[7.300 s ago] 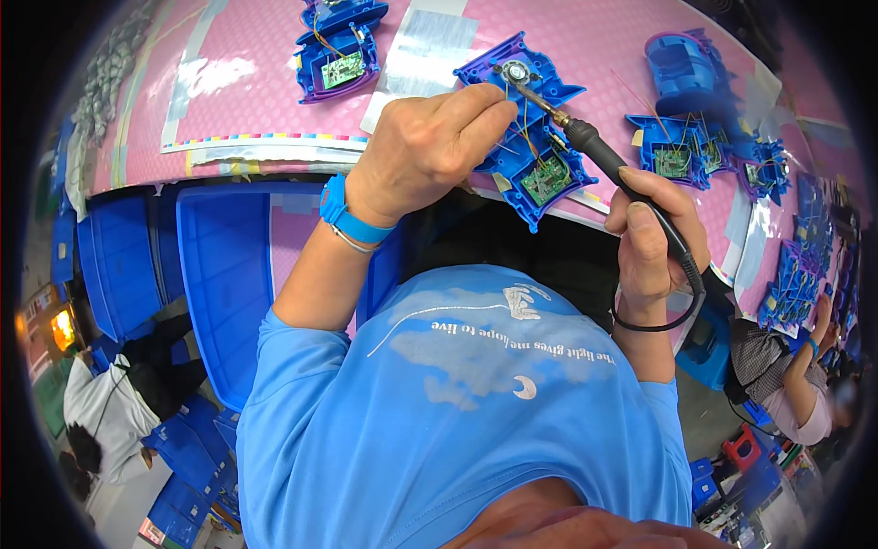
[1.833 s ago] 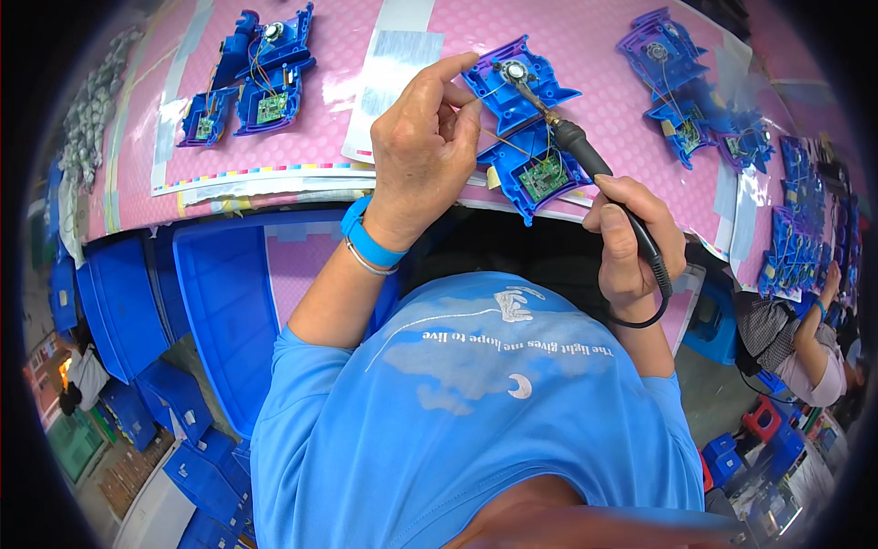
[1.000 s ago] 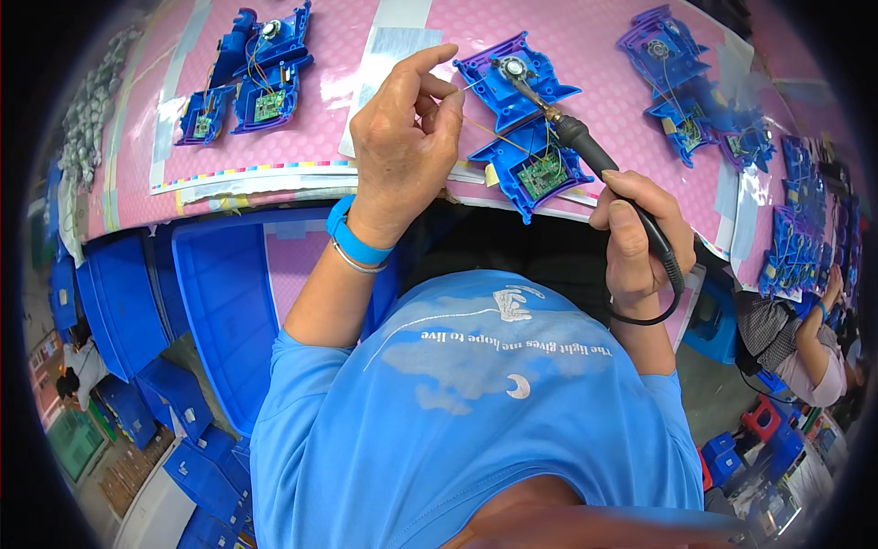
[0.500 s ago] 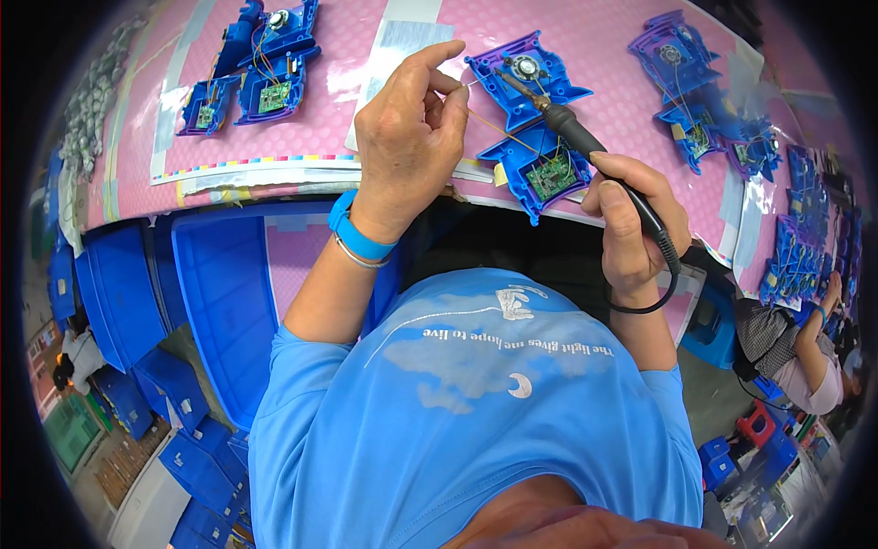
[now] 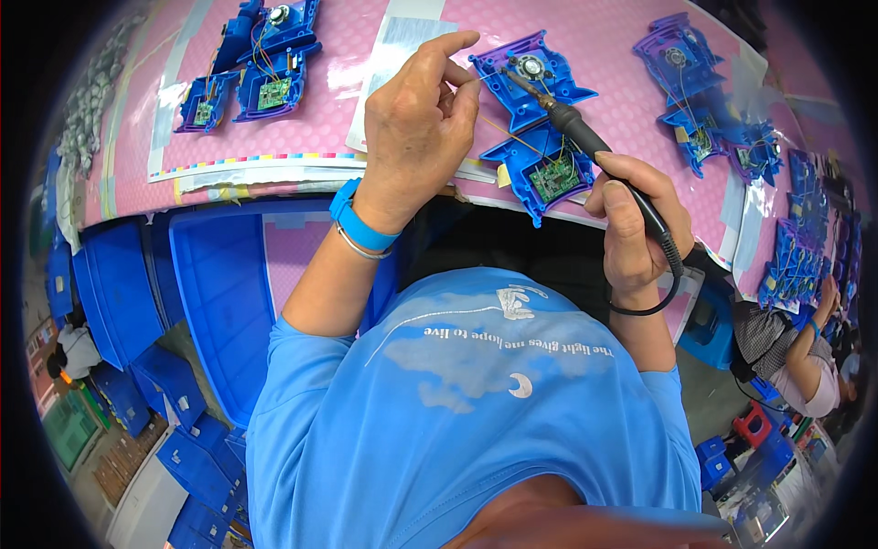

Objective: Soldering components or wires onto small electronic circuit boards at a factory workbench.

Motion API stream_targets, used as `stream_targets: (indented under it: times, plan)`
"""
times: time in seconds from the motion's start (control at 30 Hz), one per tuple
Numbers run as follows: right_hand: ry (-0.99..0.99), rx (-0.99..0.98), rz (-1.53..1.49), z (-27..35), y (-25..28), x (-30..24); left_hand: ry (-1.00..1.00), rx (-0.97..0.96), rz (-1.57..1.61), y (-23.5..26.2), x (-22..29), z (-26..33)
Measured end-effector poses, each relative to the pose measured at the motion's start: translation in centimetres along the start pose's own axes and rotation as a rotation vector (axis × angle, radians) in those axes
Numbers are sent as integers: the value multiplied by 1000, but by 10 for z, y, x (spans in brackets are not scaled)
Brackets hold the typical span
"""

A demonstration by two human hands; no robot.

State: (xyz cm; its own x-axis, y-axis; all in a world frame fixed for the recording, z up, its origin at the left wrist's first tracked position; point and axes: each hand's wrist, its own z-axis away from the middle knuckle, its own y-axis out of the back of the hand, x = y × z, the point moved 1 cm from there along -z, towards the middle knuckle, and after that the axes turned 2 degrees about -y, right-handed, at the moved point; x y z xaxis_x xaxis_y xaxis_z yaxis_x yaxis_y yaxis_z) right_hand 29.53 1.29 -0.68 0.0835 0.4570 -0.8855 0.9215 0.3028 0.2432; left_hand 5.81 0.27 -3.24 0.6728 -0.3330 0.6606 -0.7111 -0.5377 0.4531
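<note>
My right hand (image 5: 636,215) is closed round the black handle of a soldering iron (image 5: 585,135). Its metal tip reaches up to the left, beside the round speaker (image 5: 530,68) in a blue plastic housing half (image 5: 512,99). Over the left edge of that housing, my left hand (image 5: 425,119) pinches the end of a thin wire (image 5: 485,77) between thumb and fingertips. Just below lies a second blue housing half (image 5: 530,197) with a green circuit board (image 5: 555,179). An orange wire (image 5: 508,131) runs between the two halves.
More blue housings with boards and wires lie at the table's far left (image 5: 274,82) and right (image 5: 681,82). The pink table (image 5: 311,133) carries white sheets. Blue bins (image 5: 224,302) stand below its edge at left. A co-worker's arm (image 5: 809,348) shows at far right.
My left hand has shifted slightly to the right and up, still pinching the wire. The iron's tip has moved a little to the right. The co-worker's arm at far right has moved slightly.
</note>
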Motion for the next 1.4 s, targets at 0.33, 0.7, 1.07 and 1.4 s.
stream_targets:
  times: [0.33,0.7,1.07,1.4]
  plan:
    - [11,23,-52,-2,2,1,123,-194,80,27,-10,3]
    - [-28,7,-27,-2,0,-3,-315,-307,-208,22,-6,6]
    - [-36,35,-74,-3,1,-6,-561,-148,-290,17,0,-6]
    - [-27,37,-146,-5,2,2,-479,-244,-334,16,10,-14]
